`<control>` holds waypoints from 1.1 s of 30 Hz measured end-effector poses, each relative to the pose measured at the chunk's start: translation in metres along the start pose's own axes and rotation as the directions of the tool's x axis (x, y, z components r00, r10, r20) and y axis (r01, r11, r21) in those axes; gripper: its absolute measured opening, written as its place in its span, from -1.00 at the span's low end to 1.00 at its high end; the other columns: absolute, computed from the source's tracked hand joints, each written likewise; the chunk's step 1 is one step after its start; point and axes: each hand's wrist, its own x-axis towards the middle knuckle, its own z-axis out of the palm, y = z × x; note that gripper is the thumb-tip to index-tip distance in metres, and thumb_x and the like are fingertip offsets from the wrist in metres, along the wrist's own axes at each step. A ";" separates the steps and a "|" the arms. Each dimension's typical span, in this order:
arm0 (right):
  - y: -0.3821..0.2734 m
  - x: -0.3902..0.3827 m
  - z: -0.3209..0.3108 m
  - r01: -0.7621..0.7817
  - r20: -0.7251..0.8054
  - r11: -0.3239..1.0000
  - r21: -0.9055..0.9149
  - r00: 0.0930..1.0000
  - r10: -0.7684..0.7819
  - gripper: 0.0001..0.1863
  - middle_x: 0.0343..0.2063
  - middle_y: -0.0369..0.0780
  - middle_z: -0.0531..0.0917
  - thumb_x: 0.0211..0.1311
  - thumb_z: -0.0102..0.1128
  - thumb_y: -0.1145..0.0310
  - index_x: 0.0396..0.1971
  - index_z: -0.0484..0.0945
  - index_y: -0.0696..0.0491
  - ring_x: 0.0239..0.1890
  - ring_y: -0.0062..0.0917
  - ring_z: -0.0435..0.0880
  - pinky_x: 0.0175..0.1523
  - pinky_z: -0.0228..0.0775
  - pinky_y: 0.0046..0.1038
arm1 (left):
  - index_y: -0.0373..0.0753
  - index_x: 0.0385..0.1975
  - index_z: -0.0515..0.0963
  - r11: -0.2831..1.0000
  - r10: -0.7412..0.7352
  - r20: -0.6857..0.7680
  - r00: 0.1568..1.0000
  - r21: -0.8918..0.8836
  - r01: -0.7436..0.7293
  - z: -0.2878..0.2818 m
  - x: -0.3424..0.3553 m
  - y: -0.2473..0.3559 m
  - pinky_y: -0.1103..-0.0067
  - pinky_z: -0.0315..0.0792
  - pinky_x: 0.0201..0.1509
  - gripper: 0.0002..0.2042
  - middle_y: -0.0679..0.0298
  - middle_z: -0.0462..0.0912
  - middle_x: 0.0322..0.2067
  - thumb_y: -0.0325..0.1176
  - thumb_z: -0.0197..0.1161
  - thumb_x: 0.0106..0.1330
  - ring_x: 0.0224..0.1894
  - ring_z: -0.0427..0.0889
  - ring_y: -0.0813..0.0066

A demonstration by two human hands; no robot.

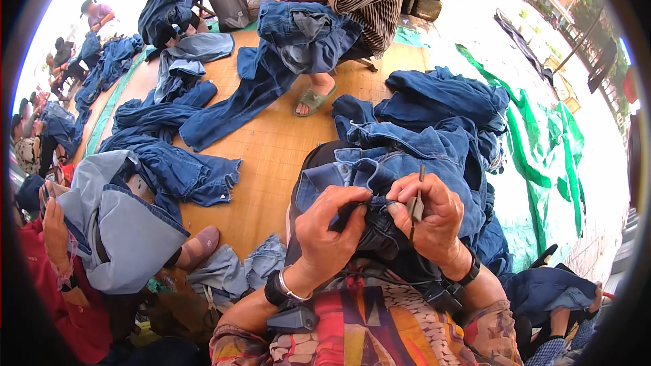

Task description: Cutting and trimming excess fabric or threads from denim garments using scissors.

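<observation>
Across my lap lies a pair of blue denim jeans (434, 152), its fabric bunched toward me. My left hand (332, 227) is closed, thumb and forefinger pinching a dark seam or edge of the denim. Close beside it, my right hand (430, 220) pinches the same edge between thumb and finger. A small slim grey-and-dark tool (417, 209), which looks like thread snips, is held in that right hand, its thin end pointing up. What lies right between the fingertips is too small to make out.
More jeans (447, 98) are heaped ahead of my lap, and others (169, 163) lie on the tan mat (264, 210). A person in a striped shirt (369, 0) sits opposite with denim. At left, another person's hand (55, 230) is near pale denim (129, 230). Green sheeting (536, 163) lies right.
</observation>
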 end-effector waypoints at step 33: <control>0.014 -0.001 -0.002 -0.469 0.217 0.833 0.295 0.882 0.419 -0.80 -0.54 -0.41 0.56 -0.09 0.34 0.59 -0.49 0.47 0.09 -0.51 -0.82 0.45 -0.40 0.29 -0.75 | -0.37 -0.29 0.52 0.529 -0.393 0.550 0.737 -0.520 0.670 -0.023 0.010 -0.005 0.77 0.39 -0.22 -0.78 0.37 0.52 -0.37 -0.72 0.11 0.06 -0.30 0.48 0.72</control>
